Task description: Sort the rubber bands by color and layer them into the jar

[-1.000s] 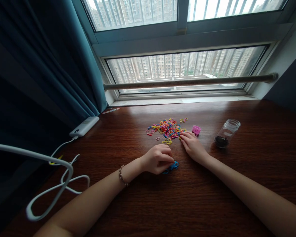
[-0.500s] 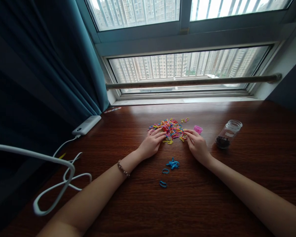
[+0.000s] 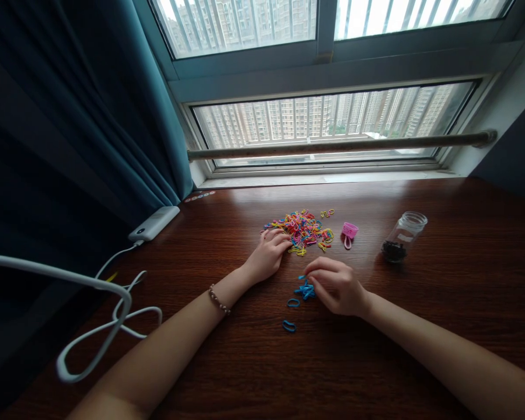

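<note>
A heap of small multicoloured bands (image 3: 304, 226) lies on the brown table (image 3: 245, 373). My left hand (image 3: 269, 254) rests at the heap's lower left edge, its fingers spread over the bands. Nearer to me, my right hand (image 3: 336, 284) pinches a blue band (image 3: 301, 277) between thumb and forefinger, just above a small pile of blue bands (image 3: 306, 291). Two single blue bands, one (image 3: 293, 303) beside the pile and another (image 3: 289, 326) closer to me, lie apart from it.
Right of the heap is a pink object with a loop (image 3: 349, 230). A glass jar (image 3: 403, 236) with dark contents stands farther right. At the left are a white power bank (image 3: 154, 223) and a looping white cable (image 3: 122, 294). The window bar (image 3: 341, 147) crosses behind.
My right hand has moved from the heap's right edge toward me, to the blue pile, with a blue band in its fingers. The pink object's loop now shows. My left hand has barely moved.
</note>
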Motion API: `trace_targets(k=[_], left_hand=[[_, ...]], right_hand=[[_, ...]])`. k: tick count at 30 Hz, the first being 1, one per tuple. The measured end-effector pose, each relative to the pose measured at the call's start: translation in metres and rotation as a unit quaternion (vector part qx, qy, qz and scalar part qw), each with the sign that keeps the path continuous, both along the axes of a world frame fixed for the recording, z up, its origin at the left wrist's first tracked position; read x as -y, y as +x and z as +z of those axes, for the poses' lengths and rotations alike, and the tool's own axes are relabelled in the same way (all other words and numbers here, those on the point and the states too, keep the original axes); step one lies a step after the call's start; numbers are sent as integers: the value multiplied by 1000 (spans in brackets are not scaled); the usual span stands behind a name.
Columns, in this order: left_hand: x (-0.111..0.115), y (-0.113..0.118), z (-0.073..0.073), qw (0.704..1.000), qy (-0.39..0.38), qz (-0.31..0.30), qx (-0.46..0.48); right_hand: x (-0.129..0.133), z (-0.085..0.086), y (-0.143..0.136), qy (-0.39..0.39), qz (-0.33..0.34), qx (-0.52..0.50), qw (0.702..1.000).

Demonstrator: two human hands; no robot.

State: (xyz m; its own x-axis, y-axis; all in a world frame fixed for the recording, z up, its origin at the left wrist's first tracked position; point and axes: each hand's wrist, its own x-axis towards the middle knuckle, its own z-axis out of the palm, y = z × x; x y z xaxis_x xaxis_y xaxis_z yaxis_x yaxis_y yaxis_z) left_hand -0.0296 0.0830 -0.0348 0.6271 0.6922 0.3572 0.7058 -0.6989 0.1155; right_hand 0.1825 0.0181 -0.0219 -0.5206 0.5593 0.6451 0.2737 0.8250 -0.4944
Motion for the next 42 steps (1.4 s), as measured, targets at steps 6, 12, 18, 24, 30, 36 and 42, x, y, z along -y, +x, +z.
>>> trace_targets(k=[6, 12, 18, 24, 30, 36, 42], left_hand=[[0, -1, 1, 1000, -14, -14, -17], [0, 0, 0, 1000, -11, -12, -19], [0, 2, -1, 999, 1, -21, -25], [-1, 1, -1, 997, 0, -67, -38], [-1, 0, -1, 996, 0, -83, -36], [-1, 0, -1, 996, 11, -85, -16], [-1, -1, -2, 995, 9, -101, -23]], right_hand=[[9, -1, -5, 49, 111, 94, 988], [-13, -2, 1, 41, -39, 39, 998], [-54, -14, 7, 43, -159, 135, 977], [-59, -30, 7, 21, -173, 202, 964], [-57, -27, 8, 18, -178, 181, 967], [-55, -22, 10, 15, -182, 109, 977], [-54, -25, 12, -12, -191, 17, 981]])
